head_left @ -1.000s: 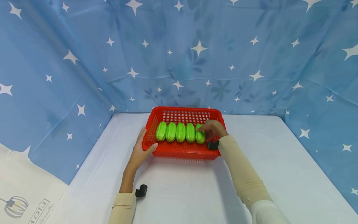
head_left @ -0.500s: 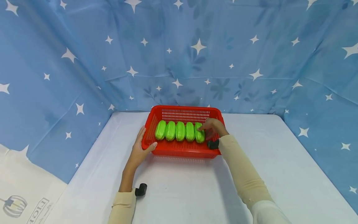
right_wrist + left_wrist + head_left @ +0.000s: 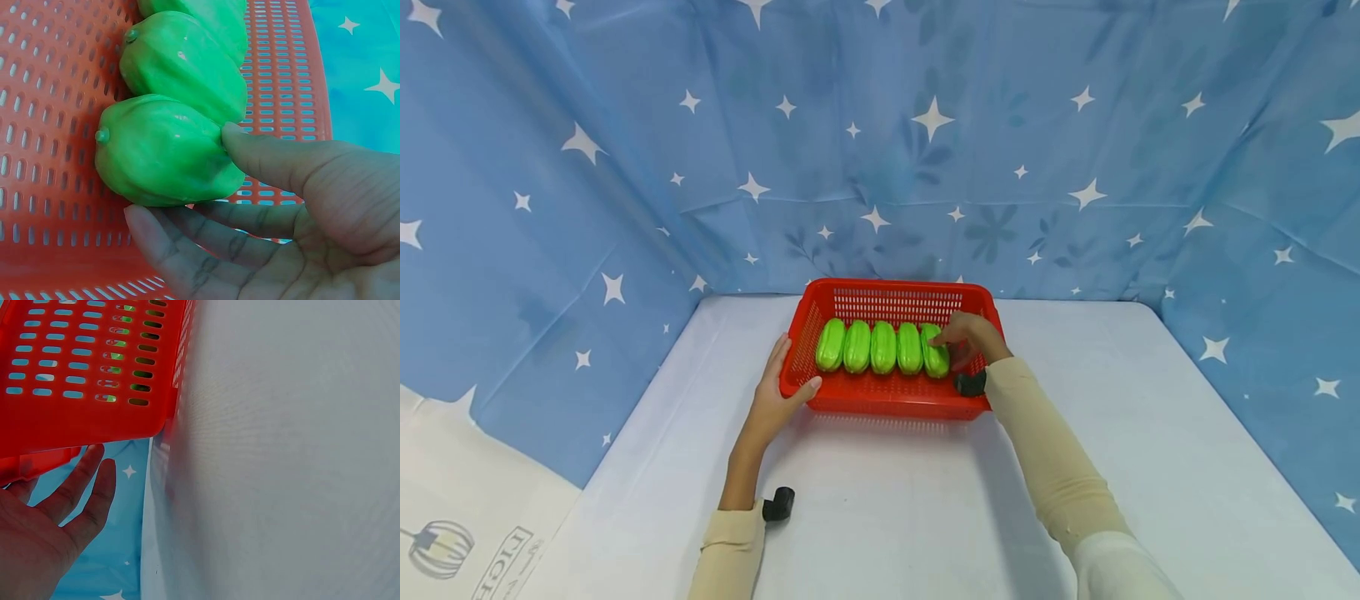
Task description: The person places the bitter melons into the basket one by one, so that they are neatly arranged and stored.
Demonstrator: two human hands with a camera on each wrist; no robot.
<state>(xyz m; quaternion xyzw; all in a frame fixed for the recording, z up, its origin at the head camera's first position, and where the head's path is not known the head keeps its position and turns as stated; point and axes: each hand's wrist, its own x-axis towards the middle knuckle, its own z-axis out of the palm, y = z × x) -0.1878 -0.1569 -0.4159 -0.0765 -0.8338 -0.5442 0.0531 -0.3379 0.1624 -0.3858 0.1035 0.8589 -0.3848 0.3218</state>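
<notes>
A red perforated plastic basket [image 3: 895,406] holds a row of several bright green, ribbed toy fruits. My left hand [image 3: 772,406] rests at its left front corner, thumb over the front rim and the other fingers along the left side. Straight, spread fingers [image 3: 99,499] show beside the basket wall [image 3: 75,422] in the left wrist view. At the row's right end, my right hand [image 3: 976,335] reaches in and holds the last green fruit [image 3: 165,153]. The thumb [image 3: 262,156] touches one end, and the other fingers curve along its near side.
Its neighbouring green fruit [image 3: 184,65] lies right against the held one. The basket stands on a white-covered table [image 3: 887,517], near its back edge. A blue curtain with white stars [image 3: 880,150] hangs behind and at both sides.
The view has tilted slightly, shifting everything a little upward in the picture. Both hands keep their places at the basket corner and the right-end fruit.
</notes>
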